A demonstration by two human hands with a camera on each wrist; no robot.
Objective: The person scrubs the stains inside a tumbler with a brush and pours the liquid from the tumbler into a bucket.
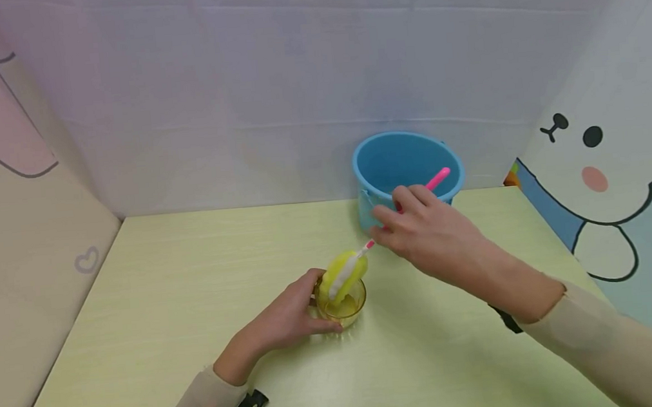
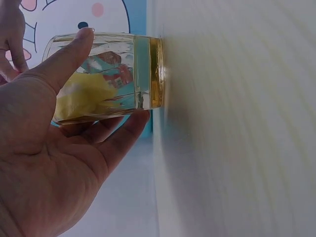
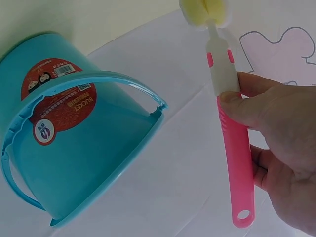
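My left hand [image 1: 297, 312] grips a clear amber-tinted glass cup [image 2: 126, 74] around its side, thumb on one face and fingers on the other. The cup stands upright on the table. My right hand [image 1: 430, 236] holds a sponge cup brush by its pink handle [image 3: 237, 168], thumb near the white neck [image 3: 223, 74]. The brush slants down toward the cup, and its yellow and white sponge head [image 1: 344, 274] is partly inside the mouth. Through the glass in the left wrist view, the yellow sponge [image 2: 84, 94] shows near the rim end.
A blue bucket [image 1: 366, 209] with a folded-down handle [image 3: 111, 76] and a red label stands at the back right, just behind my right hand. The pale wooden table [image 1: 191, 260] meets a white cloth wall [image 1: 223, 96] at the back; printed cloth panels border both sides.
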